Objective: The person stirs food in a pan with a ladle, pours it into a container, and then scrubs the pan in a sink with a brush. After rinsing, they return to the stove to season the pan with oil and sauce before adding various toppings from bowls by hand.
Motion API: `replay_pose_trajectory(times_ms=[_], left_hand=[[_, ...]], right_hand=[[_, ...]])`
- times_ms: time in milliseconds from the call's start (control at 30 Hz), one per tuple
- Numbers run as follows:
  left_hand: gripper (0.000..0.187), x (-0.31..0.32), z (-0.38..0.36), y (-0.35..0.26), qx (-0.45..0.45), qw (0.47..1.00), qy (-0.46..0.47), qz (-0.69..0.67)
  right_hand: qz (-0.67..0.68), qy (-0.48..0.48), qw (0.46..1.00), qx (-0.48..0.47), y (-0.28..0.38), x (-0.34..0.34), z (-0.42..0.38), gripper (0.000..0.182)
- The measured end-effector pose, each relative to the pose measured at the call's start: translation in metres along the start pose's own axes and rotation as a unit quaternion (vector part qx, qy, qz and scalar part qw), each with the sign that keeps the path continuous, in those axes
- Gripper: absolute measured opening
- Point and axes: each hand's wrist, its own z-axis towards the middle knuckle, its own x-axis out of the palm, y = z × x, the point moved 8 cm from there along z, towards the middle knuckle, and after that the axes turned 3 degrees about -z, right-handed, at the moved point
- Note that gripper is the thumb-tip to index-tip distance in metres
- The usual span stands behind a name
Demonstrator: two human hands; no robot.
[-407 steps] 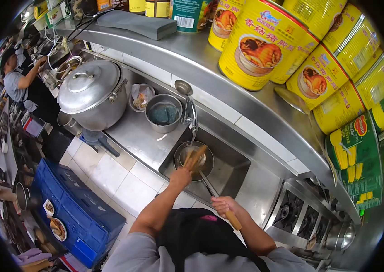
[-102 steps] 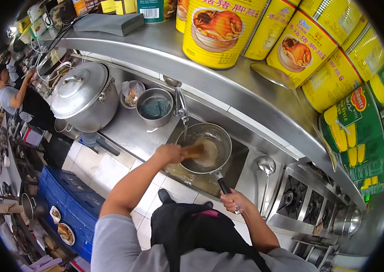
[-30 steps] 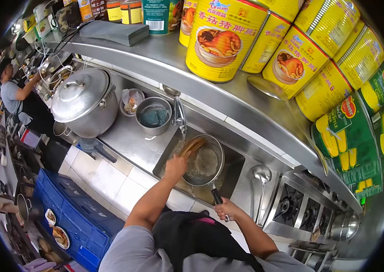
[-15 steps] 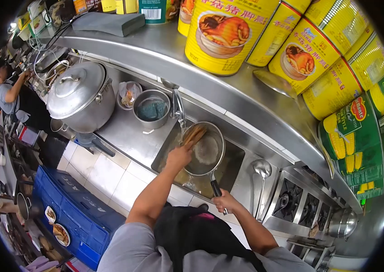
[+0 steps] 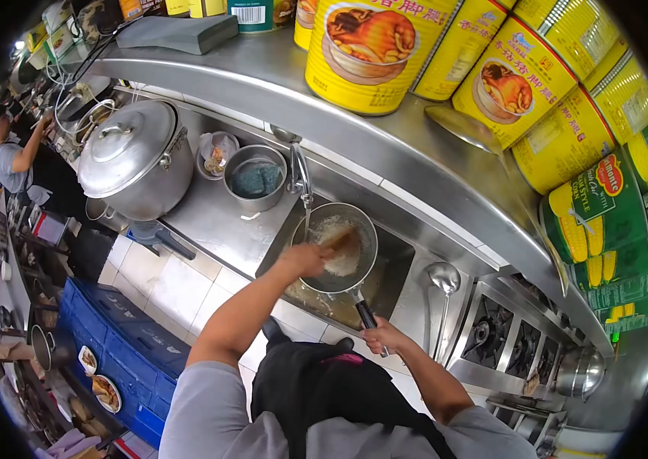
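Note:
In the head view, a frying pan (image 5: 368, 252) with a black handle is tilted in the steel sink (image 5: 396, 287), below the faucet (image 5: 302, 183). Cloudy, foamy water covers its base. My left hand (image 5: 308, 261) is closed round a brown scrubbing brush (image 5: 341, 239), probably of bamboo, whose blurred bristle end is inside the pan. The pan's handle (image 5: 366, 314) is gripped in my right hand (image 5: 385, 337) on the near side of the sink. A thin stream of water runs from the faucet at the pan's left rim.
Left of the sink stand a large lidded pot (image 5: 140, 164) and a steel pot (image 5: 255, 177) holding a green scouring pad. A ladle (image 5: 444, 294) lies on the right, beside gas burners (image 5: 484, 333). Yellow cans (image 5: 370, 53) line the shelf above. Another person (image 5: 14, 153) works far left.
My left hand has moved the brush from the pan's upper left rim down onto its base. The water in the pan is foamier. My right hand still holds the handle.

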Motion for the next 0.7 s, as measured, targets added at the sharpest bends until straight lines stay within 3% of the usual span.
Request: replay_pose_trajectory(times_ms=[33,67,133,167,233,267,367,433,467,500,567,600,633,700], left_hand=[[0.044,0.009,0.004,-0.014,0.06,0.998,-0.007,0.013],[0.044,0.001,-0.009,-0.019,0.06,0.998,-0.01,0.013],[0.043,-0.002,-0.043,-0.019,0.066,0.992,0.095,0.055],[0.043,-0.018,-0.047,-0.01,0.066,0.992,0.093,0.057],[0.045,-0.048,-0.045,0.032,-0.073,0.986,0.135,0.072],[0.045,-0.046,-0.034,0.036,-0.073,0.985,0.141,0.074],[0.045,-0.028,0.016,0.035,-0.01,0.998,0.055,0.033],[0.045,0.008,0.029,0.024,0.023,0.989,0.144,-0.005],[0.044,-0.025,-0.012,-0.014,0.065,0.981,0.178,0.028],[0.044,-0.029,-0.013,-0.009,0.067,0.981,0.178,0.028],[0.045,-0.038,-0.025,0.044,-0.041,0.978,0.204,0.0],[0.048,-0.023,0.006,0.083,-0.008,0.99,0.141,0.02],[0.048,-0.014,0.014,0.084,-0.009,0.989,0.148,0.021],[0.052,-0.022,0.032,0.055,0.046,0.996,0.059,-0.042]], right_hand=[[-0.019,-0.005,1.0,-0.002,0.004,0.001,0.002,0.029],[-0.021,-0.005,1.0,-0.003,0.004,-0.004,0.001,0.029],[0.048,0.056,0.997,0.003,-0.003,-0.006,-0.003,0.032],[0.047,0.057,0.997,0.001,-0.004,-0.006,-0.004,0.032],[0.095,0.079,0.992,0.004,-0.01,0.005,-0.011,0.031],[0.073,0.068,0.995,0.001,-0.006,0.017,-0.014,0.03],[-0.008,0.035,0.999,-0.005,-0.006,0.017,0.003,0.029],[-0.021,0.028,0.999,-0.009,0.0,0.011,0.0,0.03],[-0.006,0.037,0.999,-0.001,-0.003,0.004,-0.003,0.03],[0.011,0.047,0.999,0.007,-0.008,-0.001,-0.008,0.03],[0.021,0.067,0.998,0.002,-0.006,0.002,-0.013,0.031],[0.037,0.077,0.996,0.009,-0.008,0.009,-0.011,0.032],[0.054,0.087,0.995,0.018,-0.013,0.017,-0.01,0.032],[0.036,0.074,0.997,0.008,-0.012,0.024,0.001,0.032]])
